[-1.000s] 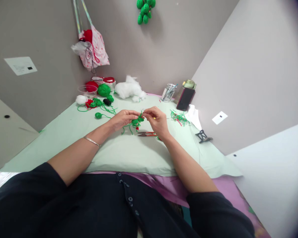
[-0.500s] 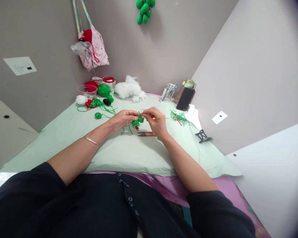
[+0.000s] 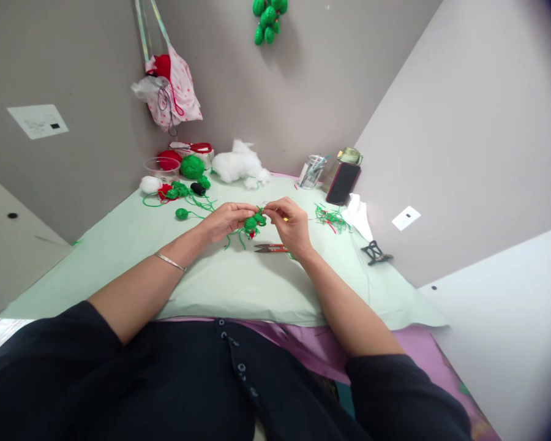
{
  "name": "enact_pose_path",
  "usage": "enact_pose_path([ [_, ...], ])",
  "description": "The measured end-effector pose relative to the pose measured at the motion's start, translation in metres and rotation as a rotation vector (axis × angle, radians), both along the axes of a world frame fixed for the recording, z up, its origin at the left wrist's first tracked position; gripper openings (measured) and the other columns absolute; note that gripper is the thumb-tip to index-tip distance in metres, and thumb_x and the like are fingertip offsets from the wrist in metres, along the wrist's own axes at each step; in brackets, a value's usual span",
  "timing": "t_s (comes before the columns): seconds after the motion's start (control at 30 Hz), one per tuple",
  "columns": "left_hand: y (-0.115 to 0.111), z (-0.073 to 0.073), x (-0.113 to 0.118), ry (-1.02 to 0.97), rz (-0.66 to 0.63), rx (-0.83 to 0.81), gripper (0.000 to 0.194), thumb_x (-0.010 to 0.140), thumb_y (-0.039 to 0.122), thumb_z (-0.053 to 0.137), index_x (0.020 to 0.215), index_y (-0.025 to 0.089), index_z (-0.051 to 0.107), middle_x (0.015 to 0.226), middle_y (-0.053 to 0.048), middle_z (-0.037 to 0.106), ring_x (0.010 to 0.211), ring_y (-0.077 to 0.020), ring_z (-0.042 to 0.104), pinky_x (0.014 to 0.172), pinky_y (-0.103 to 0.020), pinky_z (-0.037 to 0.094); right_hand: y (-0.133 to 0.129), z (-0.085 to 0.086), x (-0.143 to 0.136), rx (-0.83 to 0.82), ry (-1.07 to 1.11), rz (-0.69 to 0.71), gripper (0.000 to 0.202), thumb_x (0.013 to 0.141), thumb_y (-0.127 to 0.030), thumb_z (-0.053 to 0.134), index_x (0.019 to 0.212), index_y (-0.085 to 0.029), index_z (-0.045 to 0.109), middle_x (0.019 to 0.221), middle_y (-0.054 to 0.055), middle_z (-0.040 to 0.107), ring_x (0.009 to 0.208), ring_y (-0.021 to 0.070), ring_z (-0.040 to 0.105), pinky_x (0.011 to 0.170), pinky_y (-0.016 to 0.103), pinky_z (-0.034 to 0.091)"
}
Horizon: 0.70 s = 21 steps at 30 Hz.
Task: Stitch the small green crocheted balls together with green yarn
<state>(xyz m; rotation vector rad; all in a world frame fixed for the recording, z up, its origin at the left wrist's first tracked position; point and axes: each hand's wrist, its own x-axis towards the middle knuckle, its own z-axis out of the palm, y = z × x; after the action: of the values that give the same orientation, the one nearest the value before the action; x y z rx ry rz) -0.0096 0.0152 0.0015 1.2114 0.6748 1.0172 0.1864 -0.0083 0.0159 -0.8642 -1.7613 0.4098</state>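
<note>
A small green crocheted piece (image 3: 250,225) with a bit of red below it hangs over the table, loose green yarn ends trailing from it. My left hand (image 3: 227,221) pinches its upper edge between thumb and fingers. Close against it on the other side, my right hand (image 3: 288,222) is closed, fingertips at the top of the piece. Something thin with a yellow part (image 3: 285,218) shows within that hand, mostly hidden by the fingers. Just below lie thread snips (image 3: 270,248) with orange handles, partly behind my right hand.
Yarn balls, including a green one (image 3: 191,166), and a clear tub (image 3: 162,166) stand at the back left. White stuffing (image 3: 239,164) lies at the back. To the right are a jar (image 3: 312,172), a phone (image 3: 343,184), yarn scraps (image 3: 330,217) and a black hair claw (image 3: 375,252).
The green piece has turned slightly between my fingers, and less of its red part shows. Both hands stay in nearly the same place.
</note>
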Motion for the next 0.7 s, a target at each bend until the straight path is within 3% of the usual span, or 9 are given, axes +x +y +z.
enact_pose_path([
  [0.7,-0.0019,0.0011,0.0001,0.011,-0.019,0.009,0.033,0.069,0.034,0.086,0.094,0.014,0.080,0.093,-0.009,0.076,0.081,-0.0172,0.065,0.082,-0.033,0.048,0.0014,-0.0027,-0.0001,0.084,-0.052,-0.029,0.010,0.091,-0.023,0.066,0.083,-0.022,0.072,0.083,0.002,0.063,0.068,0.0131,0.057,0.068,0.029,0.048],
])
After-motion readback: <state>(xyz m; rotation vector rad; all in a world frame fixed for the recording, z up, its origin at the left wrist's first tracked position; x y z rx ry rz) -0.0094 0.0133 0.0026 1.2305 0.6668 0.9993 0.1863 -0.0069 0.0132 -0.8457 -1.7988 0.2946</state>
